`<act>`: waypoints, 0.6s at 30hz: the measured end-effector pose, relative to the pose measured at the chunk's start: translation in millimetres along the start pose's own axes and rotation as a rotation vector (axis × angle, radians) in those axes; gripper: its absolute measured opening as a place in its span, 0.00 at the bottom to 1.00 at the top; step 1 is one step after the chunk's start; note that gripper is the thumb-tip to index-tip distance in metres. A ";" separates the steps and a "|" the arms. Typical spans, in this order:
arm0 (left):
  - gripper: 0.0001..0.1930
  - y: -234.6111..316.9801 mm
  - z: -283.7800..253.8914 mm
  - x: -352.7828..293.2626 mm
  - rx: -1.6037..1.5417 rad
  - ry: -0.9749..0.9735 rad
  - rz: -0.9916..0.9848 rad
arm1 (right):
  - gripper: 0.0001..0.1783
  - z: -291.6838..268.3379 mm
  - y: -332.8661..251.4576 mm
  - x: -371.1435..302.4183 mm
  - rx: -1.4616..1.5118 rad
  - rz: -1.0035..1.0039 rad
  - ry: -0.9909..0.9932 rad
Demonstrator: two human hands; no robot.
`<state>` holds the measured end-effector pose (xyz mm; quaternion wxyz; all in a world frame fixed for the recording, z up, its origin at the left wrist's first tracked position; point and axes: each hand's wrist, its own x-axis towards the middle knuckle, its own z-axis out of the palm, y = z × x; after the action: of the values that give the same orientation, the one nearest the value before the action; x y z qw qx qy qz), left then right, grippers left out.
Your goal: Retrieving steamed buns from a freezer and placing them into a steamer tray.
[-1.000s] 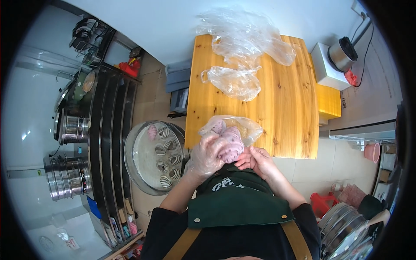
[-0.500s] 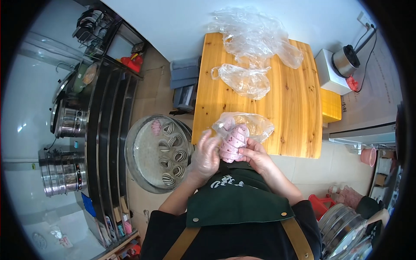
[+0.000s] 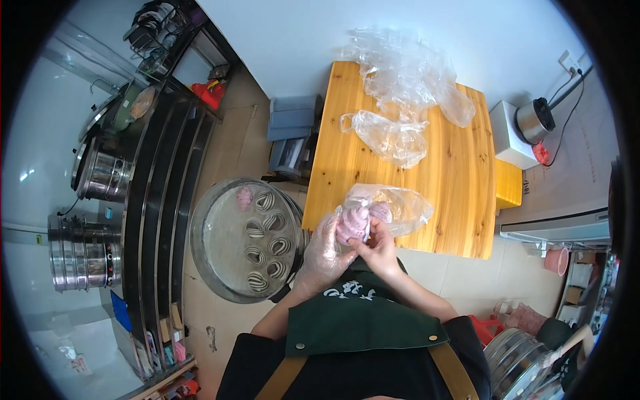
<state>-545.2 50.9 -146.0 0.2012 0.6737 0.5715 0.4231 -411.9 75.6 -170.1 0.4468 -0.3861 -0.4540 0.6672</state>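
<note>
My left hand (image 3: 325, 257), in a clear plastic glove, closes around the left side of a pink twisted bun (image 3: 352, 224). The fingers of my right hand (image 3: 379, 251), bare, press against the bun's right side. Just above them shows another pink piece (image 3: 381, 211); I cannot tell whether it is joined to the bun. A clear plastic bag (image 3: 408, 205) lies behind both hands at the table's near edge. To my left stands a round steamer tray (image 3: 220, 250) with several black-and-white striped buns (image 3: 274, 223) and one pink bun (image 3: 245, 198) in it.
The wooden table (image 3: 453, 200) carries more crumpled plastic bags (image 3: 393, 137). A black slatted rack (image 3: 157, 220) runs along the left, beside stacked metal pots (image 3: 83, 260). Stacked steamers (image 3: 520, 363) stand at the lower right. A kettle-like metal jug (image 3: 533, 121) sits on a white box.
My left hand has come in from beside the pink bun and now holds it. The bun has tilted left and a second pink piece shows. The whole view has shifted slightly.
</note>
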 end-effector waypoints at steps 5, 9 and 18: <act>0.39 -6.1 -8.0 -5.6 0.012 0.039 -0.083 | 0.26 11.6 9.0 -4.8 -0.205 0.009 -0.020; 0.38 -2.1 -18.9 -6.3 -0.015 0.064 -0.175 | 0.19 19.0 13.8 -1.8 -0.205 0.048 -0.053; 0.40 -64.2 -23.7 -37.4 -0.480 0.106 -0.416 | 0.19 42.9 21.5 8.8 -0.359 0.045 -0.344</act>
<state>-602.3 27.7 -193.8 0.4063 0.4528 0.5905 0.5302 -459.4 68.7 -179.1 0.2723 -0.3501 -0.6258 0.6416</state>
